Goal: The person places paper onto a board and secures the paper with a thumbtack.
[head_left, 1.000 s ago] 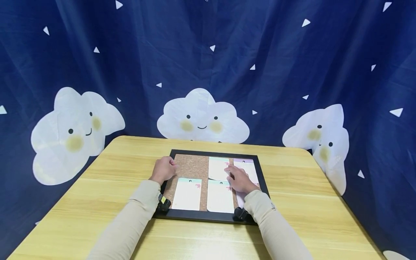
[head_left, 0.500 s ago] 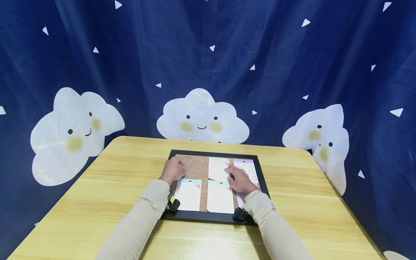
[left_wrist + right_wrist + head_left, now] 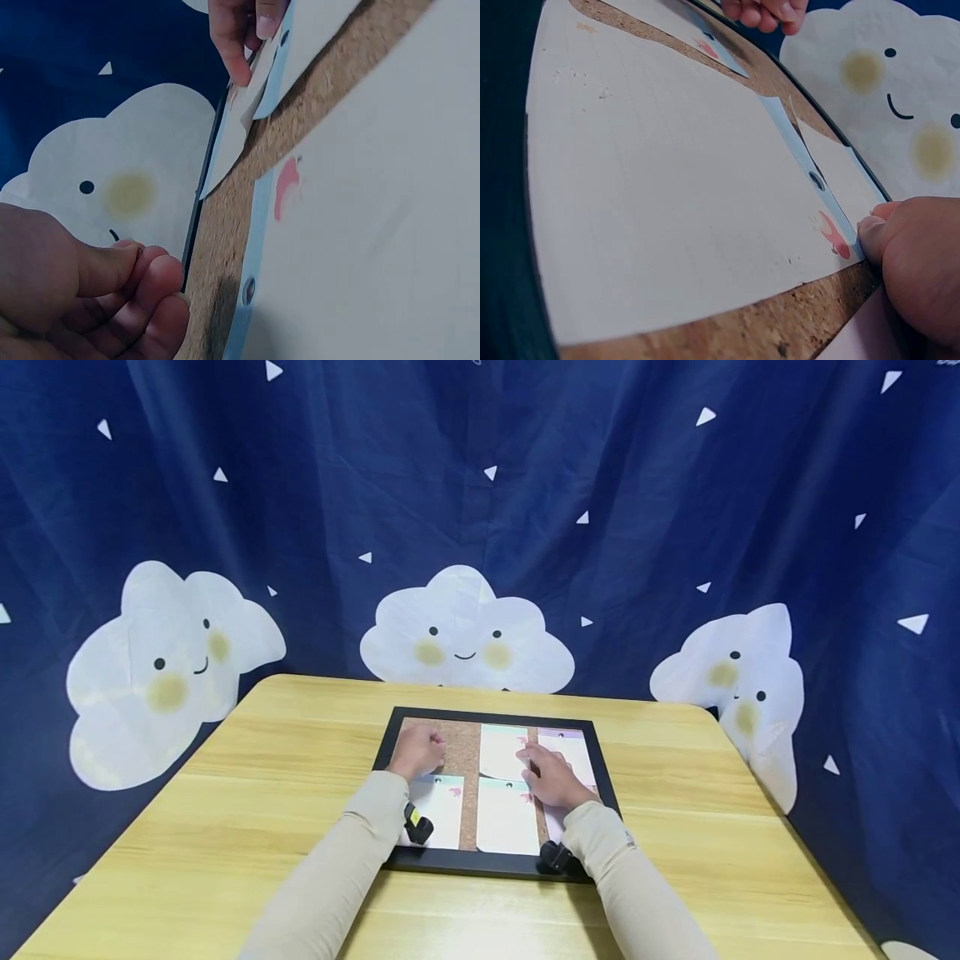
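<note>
A corkboard in a black frame (image 3: 495,862) lies on the table with several white note cards on it. Over its upper-left cork my left hand (image 3: 418,752) pinches a tiny dark thumbtack (image 3: 139,253) between thumb and forefinger. With its fingertips, my right hand (image 3: 555,777) presses on the upper-middle card (image 3: 502,750); the lower edge of that card lifts and curls in the left wrist view. A blue-topped card (image 3: 507,818) below it is fixed by a round tack (image 3: 817,181). Another blue-topped card (image 3: 442,814) lies partly under my left wrist.
Purple-topped cards, one at the upper right (image 3: 577,756), lie along the right side, partly covered by my right hand. The wooden table (image 3: 697,793) extends around the board. Behind it hangs a dark blue curtain (image 3: 420,468) with clouds.
My left hand has moved right, from the frame's left edge to over the upper-left cork, its thumb and forefinger still together. My right hand stays on the upper-middle card.
</note>
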Action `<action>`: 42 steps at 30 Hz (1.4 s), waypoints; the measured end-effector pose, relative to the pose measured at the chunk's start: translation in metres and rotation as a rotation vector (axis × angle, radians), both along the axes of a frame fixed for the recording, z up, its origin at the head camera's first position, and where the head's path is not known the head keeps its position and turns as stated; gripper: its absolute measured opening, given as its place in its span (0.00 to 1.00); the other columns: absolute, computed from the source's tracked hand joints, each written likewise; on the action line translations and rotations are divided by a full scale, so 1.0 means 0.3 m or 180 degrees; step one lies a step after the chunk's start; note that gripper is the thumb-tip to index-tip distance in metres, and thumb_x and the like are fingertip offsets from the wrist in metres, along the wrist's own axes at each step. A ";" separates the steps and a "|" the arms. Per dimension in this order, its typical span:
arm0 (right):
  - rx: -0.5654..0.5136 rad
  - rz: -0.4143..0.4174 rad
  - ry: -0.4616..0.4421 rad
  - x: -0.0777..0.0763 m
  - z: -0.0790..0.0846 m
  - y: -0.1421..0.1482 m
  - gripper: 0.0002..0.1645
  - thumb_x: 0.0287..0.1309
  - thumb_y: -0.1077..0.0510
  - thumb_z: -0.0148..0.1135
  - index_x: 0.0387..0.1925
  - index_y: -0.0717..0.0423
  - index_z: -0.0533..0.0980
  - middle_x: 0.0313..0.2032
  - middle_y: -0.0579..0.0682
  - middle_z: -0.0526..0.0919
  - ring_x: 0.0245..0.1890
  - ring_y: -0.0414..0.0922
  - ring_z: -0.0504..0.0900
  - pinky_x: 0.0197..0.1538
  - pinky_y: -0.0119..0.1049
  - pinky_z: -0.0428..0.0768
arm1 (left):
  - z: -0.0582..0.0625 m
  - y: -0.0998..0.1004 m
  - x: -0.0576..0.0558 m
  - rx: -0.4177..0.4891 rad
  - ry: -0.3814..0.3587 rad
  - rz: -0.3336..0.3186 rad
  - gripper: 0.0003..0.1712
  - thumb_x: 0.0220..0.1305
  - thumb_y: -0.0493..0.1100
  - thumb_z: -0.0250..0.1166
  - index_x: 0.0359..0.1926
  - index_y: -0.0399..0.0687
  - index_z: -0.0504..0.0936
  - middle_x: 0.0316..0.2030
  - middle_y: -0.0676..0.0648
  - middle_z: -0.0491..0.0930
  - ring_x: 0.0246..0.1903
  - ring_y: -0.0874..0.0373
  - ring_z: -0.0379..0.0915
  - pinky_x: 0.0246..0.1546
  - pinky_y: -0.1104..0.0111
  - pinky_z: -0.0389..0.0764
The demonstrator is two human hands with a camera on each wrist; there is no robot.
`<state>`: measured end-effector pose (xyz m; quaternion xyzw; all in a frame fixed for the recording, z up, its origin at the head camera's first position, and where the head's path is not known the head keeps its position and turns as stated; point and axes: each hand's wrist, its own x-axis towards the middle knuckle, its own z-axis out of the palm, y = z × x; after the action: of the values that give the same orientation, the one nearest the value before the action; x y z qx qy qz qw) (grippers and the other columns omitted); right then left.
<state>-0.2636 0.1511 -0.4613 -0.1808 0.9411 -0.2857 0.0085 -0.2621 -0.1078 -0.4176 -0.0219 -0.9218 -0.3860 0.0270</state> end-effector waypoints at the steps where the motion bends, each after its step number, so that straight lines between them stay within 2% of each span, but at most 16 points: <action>1: -0.0001 -0.0008 -0.0012 0.000 0.001 0.000 0.21 0.68 0.59 0.54 0.61 0.58 0.72 0.69 0.57 0.64 0.69 0.59 0.59 0.68 0.58 0.54 | 0.000 0.004 -0.001 0.0034 -0.0035 -0.0017 0.06 0.66 0.35 0.60 0.34 0.38 0.83 0.25 0.49 0.80 0.27 0.58 0.77 0.29 0.68 0.76; 8: 0.0056 -0.0001 -0.0001 -0.003 0.000 0.002 0.22 0.68 0.59 0.54 0.61 0.58 0.72 0.68 0.57 0.64 0.69 0.58 0.60 0.68 0.56 0.55 | -0.001 0.036 -0.007 0.0160 -0.0180 0.0005 0.06 0.66 0.35 0.61 0.38 0.38 0.84 0.27 0.49 0.81 0.28 0.58 0.77 0.32 0.67 0.76; 13: 0.0037 -0.0014 -0.0013 -0.001 0.003 0.000 0.22 0.68 0.59 0.53 0.61 0.58 0.72 0.68 0.57 0.64 0.69 0.57 0.60 0.68 0.56 0.55 | -0.006 0.058 -0.019 0.0363 -0.0248 0.0021 0.07 0.65 0.33 0.61 0.40 0.37 0.84 0.29 0.48 0.81 0.28 0.58 0.78 0.29 0.70 0.77; 18: 0.0047 -0.0003 0.0006 0.004 0.004 0.001 0.21 0.68 0.60 0.54 0.61 0.58 0.72 0.68 0.58 0.64 0.68 0.59 0.60 0.67 0.58 0.56 | -0.012 0.077 -0.032 0.0780 -0.0407 0.0005 0.08 0.63 0.31 0.61 0.41 0.33 0.82 0.31 0.44 0.81 0.27 0.57 0.80 0.26 0.70 0.80; 23: 0.0026 -0.0002 0.0009 0.005 0.004 0.002 0.21 0.68 0.59 0.53 0.61 0.58 0.72 0.68 0.58 0.64 0.68 0.60 0.60 0.66 0.59 0.56 | -0.023 0.093 -0.048 0.1300 -0.0620 0.0115 0.09 0.64 0.30 0.58 0.44 0.31 0.80 0.34 0.42 0.81 0.32 0.55 0.80 0.30 0.70 0.82; 33: 0.0019 0.0004 0.0005 0.009 0.007 -0.003 0.21 0.68 0.60 0.53 0.61 0.58 0.72 0.68 0.58 0.64 0.67 0.61 0.60 0.65 0.59 0.57 | -0.030 0.117 -0.061 0.1990 -0.0719 0.0228 0.17 0.63 0.26 0.53 0.51 0.29 0.78 0.42 0.37 0.83 0.41 0.50 0.82 0.38 0.66 0.83; 38: 0.0019 0.0039 0.0041 0.010 0.009 -0.002 0.21 0.68 0.61 0.53 0.61 0.59 0.72 0.68 0.58 0.65 0.67 0.60 0.61 0.65 0.58 0.57 | -0.033 0.134 -0.068 0.2063 -0.0731 0.0220 0.18 0.62 0.26 0.54 0.53 0.30 0.78 0.44 0.37 0.83 0.42 0.51 0.82 0.42 0.66 0.82; 42: 0.0032 0.0050 0.0055 0.010 0.010 -0.002 0.21 0.68 0.61 0.53 0.61 0.59 0.72 0.67 0.58 0.65 0.67 0.59 0.61 0.65 0.58 0.58 | -0.037 0.151 -0.078 0.1996 -0.0759 0.0294 0.16 0.62 0.29 0.58 0.51 0.32 0.80 0.38 0.40 0.83 0.34 0.57 0.82 0.37 0.68 0.83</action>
<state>-0.2606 0.1505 -0.4582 -0.1906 0.9411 -0.2794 0.0035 -0.2856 -0.0626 -0.4288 0.0746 -0.7549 -0.6490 -0.0582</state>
